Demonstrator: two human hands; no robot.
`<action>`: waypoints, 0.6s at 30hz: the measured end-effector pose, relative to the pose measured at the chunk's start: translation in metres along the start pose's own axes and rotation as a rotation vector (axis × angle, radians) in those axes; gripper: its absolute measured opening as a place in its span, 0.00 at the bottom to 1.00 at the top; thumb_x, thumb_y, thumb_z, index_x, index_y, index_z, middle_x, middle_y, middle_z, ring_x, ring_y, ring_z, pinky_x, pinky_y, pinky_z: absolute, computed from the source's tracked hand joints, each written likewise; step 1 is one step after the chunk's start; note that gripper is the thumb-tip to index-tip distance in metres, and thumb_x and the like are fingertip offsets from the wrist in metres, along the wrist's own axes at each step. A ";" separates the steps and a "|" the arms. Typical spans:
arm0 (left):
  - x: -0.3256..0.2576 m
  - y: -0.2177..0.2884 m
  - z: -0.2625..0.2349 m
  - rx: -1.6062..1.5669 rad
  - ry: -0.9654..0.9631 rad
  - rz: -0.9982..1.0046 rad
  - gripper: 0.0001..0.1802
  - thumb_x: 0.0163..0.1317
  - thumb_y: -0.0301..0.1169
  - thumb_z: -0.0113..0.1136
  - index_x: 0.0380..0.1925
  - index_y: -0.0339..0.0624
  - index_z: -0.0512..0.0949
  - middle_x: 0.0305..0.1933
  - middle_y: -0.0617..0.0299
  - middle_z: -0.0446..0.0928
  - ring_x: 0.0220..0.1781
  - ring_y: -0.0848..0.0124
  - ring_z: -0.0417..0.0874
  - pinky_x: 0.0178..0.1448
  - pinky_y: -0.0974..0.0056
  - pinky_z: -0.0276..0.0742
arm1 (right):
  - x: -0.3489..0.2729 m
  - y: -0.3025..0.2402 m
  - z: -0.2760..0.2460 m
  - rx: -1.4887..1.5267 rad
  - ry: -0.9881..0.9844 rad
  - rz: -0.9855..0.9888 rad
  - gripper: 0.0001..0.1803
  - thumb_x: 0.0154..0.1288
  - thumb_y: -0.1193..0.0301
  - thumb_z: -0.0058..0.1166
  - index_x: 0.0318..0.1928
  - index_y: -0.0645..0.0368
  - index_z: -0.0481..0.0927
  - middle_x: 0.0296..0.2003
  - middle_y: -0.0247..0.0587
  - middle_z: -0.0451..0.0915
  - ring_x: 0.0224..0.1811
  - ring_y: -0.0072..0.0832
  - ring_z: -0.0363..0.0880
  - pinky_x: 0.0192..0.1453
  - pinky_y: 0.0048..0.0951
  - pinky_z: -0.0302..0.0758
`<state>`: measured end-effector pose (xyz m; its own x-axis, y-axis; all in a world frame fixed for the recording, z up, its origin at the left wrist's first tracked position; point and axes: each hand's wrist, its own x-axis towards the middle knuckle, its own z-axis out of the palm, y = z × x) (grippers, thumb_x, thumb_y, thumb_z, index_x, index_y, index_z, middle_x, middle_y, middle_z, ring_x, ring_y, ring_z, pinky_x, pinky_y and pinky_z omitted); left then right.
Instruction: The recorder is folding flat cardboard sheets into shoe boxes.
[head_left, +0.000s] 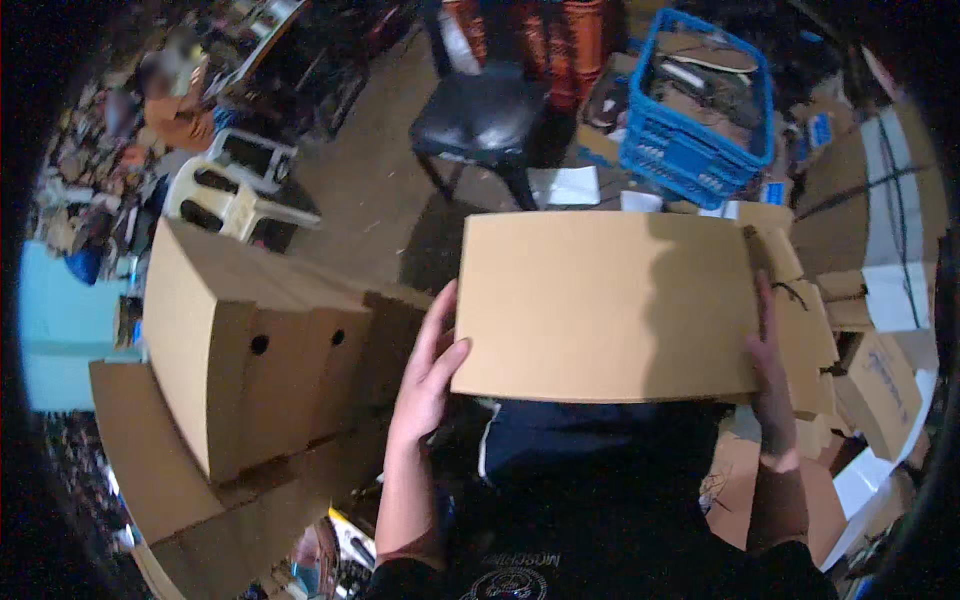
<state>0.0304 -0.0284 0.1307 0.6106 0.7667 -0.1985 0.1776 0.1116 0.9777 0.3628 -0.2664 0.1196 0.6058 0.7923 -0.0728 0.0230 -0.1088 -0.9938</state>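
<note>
A plain brown cardboard box (pixel 590 305) is held level in front of my body, its broad flat face toward me. My left hand (pixel 432 355) presses against its left end, thumb near the lower corner and fingers along the side. Against the right end rests my right hand (pixel 768 370), in shadow, with its fingers partly hidden. A shadow falls over the right part of the box's face. To the left stand brown cardboard boxes (pixel 300 375) with round holes in the side, apart from my left hand.
Behind the held box is a black chair (pixel 480 115). A blue plastic crate (pixel 695 150) holding shoes sits at the far right. White plastic chair (pixel 225 195) lies far left. A large taped carton (pixel 870 215) and smaller cardboard boxes (pixel 880 395) crowd the right side.
</note>
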 end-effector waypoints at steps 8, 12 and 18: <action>-0.007 -0.001 -0.005 -0.093 -0.102 -0.164 0.42 0.77 0.36 0.61 0.83 0.36 0.52 0.85 0.51 0.58 0.86 0.62 0.56 0.86 0.58 0.49 | -0.003 -0.001 -0.004 -0.085 -0.136 0.075 0.53 0.72 0.49 0.56 0.87 0.51 0.43 0.86 0.41 0.45 0.88 0.37 0.41 0.89 0.42 0.39; 0.004 -0.004 -0.009 -0.077 -0.076 -0.168 0.43 0.72 0.36 0.66 0.81 0.36 0.57 0.82 0.52 0.63 0.83 0.62 0.61 0.85 0.57 0.54 | -0.002 -0.005 0.005 -0.014 -0.167 0.083 0.54 0.72 0.49 0.57 0.87 0.51 0.42 0.87 0.41 0.43 0.88 0.36 0.41 0.88 0.41 0.40; 0.008 -0.034 -0.020 -0.052 -0.221 -0.204 0.49 0.74 0.31 0.63 0.85 0.41 0.43 0.90 0.55 0.43 0.90 0.66 0.42 0.88 0.59 0.37 | -0.010 0.020 -0.003 0.043 -0.235 0.111 0.51 0.76 0.59 0.55 0.87 0.50 0.37 0.87 0.37 0.38 0.87 0.32 0.40 0.88 0.38 0.41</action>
<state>0.0143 -0.0135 0.0968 0.7202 0.5700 -0.3954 0.2777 0.2854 0.9173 0.3594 -0.2783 0.1011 0.4009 0.8954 -0.1939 -0.0705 -0.1809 -0.9810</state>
